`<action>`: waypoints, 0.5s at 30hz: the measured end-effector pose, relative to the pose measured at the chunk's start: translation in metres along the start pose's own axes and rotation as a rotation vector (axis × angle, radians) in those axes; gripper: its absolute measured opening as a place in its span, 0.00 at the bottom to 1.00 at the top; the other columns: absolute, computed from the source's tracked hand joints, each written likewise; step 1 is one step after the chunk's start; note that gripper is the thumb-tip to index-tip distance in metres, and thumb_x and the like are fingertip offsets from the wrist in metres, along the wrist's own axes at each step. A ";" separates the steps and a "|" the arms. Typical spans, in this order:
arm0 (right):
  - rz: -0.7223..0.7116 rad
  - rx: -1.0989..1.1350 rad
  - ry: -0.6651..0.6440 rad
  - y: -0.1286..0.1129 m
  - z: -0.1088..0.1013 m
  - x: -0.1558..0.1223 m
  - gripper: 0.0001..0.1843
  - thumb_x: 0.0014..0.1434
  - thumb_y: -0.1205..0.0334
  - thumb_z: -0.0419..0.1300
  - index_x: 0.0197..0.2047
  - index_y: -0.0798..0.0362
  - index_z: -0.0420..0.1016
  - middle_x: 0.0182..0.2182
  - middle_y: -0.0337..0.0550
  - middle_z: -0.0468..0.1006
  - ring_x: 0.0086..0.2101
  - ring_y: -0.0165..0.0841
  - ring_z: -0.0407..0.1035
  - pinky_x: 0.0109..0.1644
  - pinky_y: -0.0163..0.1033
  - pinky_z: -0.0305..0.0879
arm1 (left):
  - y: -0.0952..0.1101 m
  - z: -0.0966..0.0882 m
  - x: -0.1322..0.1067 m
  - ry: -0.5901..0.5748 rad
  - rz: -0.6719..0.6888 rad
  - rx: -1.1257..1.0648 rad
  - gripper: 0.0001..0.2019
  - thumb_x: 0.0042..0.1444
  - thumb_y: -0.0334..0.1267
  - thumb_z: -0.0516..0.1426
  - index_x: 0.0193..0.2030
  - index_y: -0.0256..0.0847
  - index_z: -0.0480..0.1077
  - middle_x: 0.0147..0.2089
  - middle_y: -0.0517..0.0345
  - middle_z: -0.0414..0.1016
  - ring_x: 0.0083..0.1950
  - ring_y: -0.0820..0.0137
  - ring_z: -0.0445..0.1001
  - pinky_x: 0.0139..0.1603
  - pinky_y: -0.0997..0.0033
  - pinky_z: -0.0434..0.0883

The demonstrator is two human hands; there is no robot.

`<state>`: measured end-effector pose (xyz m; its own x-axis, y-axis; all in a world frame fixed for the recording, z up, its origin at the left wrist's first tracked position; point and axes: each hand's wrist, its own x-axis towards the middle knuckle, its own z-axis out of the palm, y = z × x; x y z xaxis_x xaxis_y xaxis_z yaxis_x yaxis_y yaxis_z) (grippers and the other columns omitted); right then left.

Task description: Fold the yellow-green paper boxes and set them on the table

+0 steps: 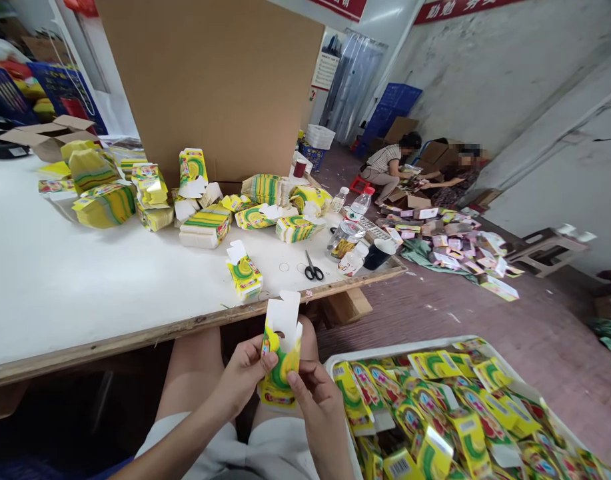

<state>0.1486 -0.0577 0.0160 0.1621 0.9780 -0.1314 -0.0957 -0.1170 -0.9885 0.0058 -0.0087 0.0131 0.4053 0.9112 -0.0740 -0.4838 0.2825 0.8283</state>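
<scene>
Over my lap I hold a small yellow and green printed carton (281, 360) between both hands. Its white top flap stands up and its upper end is unclosed. My left hand (242, 380) grips the carton's left side, thumb near the front edge. On the right side, my right hand (315, 397) pinches it with the thumb on the printed front. Just beyond, at the table's edge, stands a similar carton (245, 272) with white flaps raised. Part of the fingers of both hands is hidden behind the held carton.
Stacks of flat cartons (105, 203) lie on the white table (85, 287) before a large cardboard box (210, 87). Scissors (313, 267), a plastic bottle (360, 204) and a dark cup (379, 255) sit near its right end. A white tub (338, 373) of filled-out cartons stands at right. Two people sit beyond.
</scene>
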 end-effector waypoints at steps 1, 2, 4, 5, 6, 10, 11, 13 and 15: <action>-0.008 -0.030 -0.001 0.002 0.000 -0.001 0.17 0.55 0.47 0.67 0.36 0.53 0.77 0.32 0.44 0.81 0.33 0.37 0.74 0.40 0.40 0.72 | -0.002 0.000 0.001 0.016 0.001 0.014 0.21 0.51 0.53 0.65 0.43 0.37 0.77 0.37 0.52 0.82 0.38 0.65 0.77 0.36 0.72 0.71; -0.017 -0.059 0.008 0.004 0.001 -0.001 0.16 0.56 0.47 0.66 0.35 0.54 0.76 0.31 0.43 0.80 0.33 0.36 0.74 0.39 0.39 0.72 | -0.005 0.000 0.002 0.029 0.004 0.030 0.20 0.52 0.52 0.65 0.42 0.36 0.77 0.37 0.52 0.82 0.37 0.65 0.77 0.35 0.72 0.71; -0.035 -0.129 0.046 0.007 0.000 -0.002 0.16 0.58 0.48 0.64 0.34 0.54 0.75 0.28 0.42 0.78 0.31 0.35 0.72 0.36 0.37 0.70 | -0.008 0.001 0.001 0.046 0.015 0.059 0.20 0.52 0.49 0.66 0.45 0.37 0.75 0.38 0.53 0.81 0.38 0.64 0.77 0.36 0.72 0.71; -0.048 -0.164 0.072 0.008 0.000 -0.001 0.16 0.59 0.48 0.64 0.34 0.53 0.74 0.28 0.41 0.78 0.30 0.34 0.71 0.35 0.36 0.70 | -0.009 0.001 0.000 0.061 0.027 0.073 0.22 0.53 0.47 0.66 0.50 0.38 0.72 0.39 0.53 0.81 0.40 0.64 0.77 0.37 0.71 0.71; -0.063 -0.190 0.091 0.008 -0.001 -0.001 0.15 0.59 0.49 0.64 0.35 0.53 0.73 0.28 0.41 0.77 0.29 0.34 0.71 0.34 0.36 0.69 | -0.009 0.001 -0.001 0.082 0.043 0.090 0.25 0.54 0.45 0.66 0.55 0.40 0.67 0.41 0.53 0.81 0.42 0.63 0.78 0.39 0.71 0.71; -0.132 -0.183 0.044 0.002 -0.008 0.003 0.21 0.60 0.54 0.65 0.53 0.50 0.67 0.42 0.46 0.78 0.37 0.35 0.74 0.42 0.38 0.71 | -0.002 -0.001 -0.009 0.062 0.076 0.198 0.33 0.60 0.41 0.61 0.66 0.45 0.48 0.46 0.51 0.79 0.46 0.63 0.78 0.46 0.66 0.71; -0.141 -0.162 -0.002 0.000 -0.011 0.004 0.25 0.60 0.55 0.64 0.58 0.48 0.63 0.47 0.48 0.77 0.40 0.36 0.74 0.44 0.39 0.71 | 0.002 -0.003 -0.010 0.017 0.068 0.224 0.32 0.60 0.41 0.60 0.66 0.45 0.49 0.47 0.50 0.78 0.47 0.63 0.77 0.47 0.66 0.71; -0.129 -0.121 -0.104 -0.006 -0.017 0.006 0.28 0.62 0.55 0.62 0.62 0.46 0.59 0.53 0.49 0.75 0.44 0.37 0.74 0.48 0.40 0.70 | 0.008 -0.005 -0.012 -0.070 0.036 0.236 0.28 0.60 0.42 0.61 0.64 0.45 0.56 0.47 0.50 0.78 0.48 0.64 0.76 0.48 0.66 0.70; -0.098 -0.118 -0.181 -0.011 -0.023 0.008 0.23 0.63 0.54 0.61 0.59 0.47 0.64 0.48 0.47 0.77 0.44 0.37 0.74 0.47 0.39 0.70 | 0.012 -0.007 -0.013 -0.130 -0.017 0.188 0.23 0.56 0.42 0.64 0.56 0.43 0.64 0.44 0.53 0.78 0.45 0.66 0.76 0.45 0.69 0.70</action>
<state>0.1739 -0.0527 0.0240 -0.0144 0.9995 -0.0297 0.0290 -0.0292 -0.9992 -0.0103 -0.0147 0.0206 0.5144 0.8572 -0.0266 -0.3283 0.2255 0.9173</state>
